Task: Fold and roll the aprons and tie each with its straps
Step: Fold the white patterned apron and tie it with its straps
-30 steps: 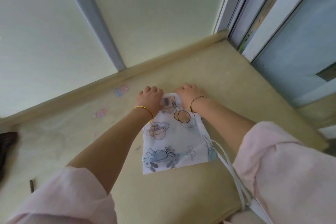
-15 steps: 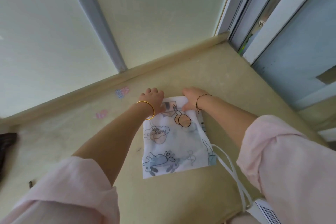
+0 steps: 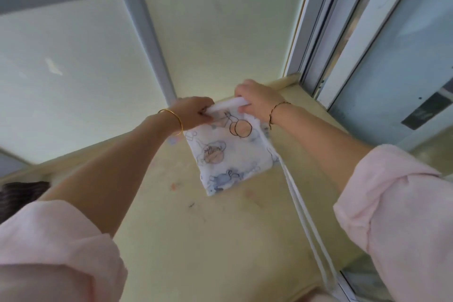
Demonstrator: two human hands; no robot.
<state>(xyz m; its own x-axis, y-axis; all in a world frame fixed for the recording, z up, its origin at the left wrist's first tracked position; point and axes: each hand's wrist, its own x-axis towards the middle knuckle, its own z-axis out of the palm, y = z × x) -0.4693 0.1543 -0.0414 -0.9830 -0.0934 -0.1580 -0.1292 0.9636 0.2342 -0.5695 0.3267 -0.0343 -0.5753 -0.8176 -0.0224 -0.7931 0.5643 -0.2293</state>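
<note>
A folded white apron point(image 3: 230, 154) with cartoon prints hangs in the air above the yellowish surface point(image 3: 196, 240). Its far edge is turned over into a small roll. My left hand point(image 3: 193, 113), with a gold bangle on the wrist, pinches the left end of that roll. My right hand point(image 3: 255, 100), with a thin dark bracelet, grips the right end. Two white straps point(image 3: 306, 223) trail from the apron's right side down toward the near right corner.
A pale wall with a grey frame bar point(image 3: 147, 39) rises behind the surface. A sliding window frame point(image 3: 326, 32) stands at the right. A dark object point(image 3: 19, 193) lies at the left edge. Small stickers and marks dot the surface.
The apron lay flat with both hands pressing its far edge. Now both hands have lifted it off the surface by that rolled edge, and the view has tilted upward.
</note>
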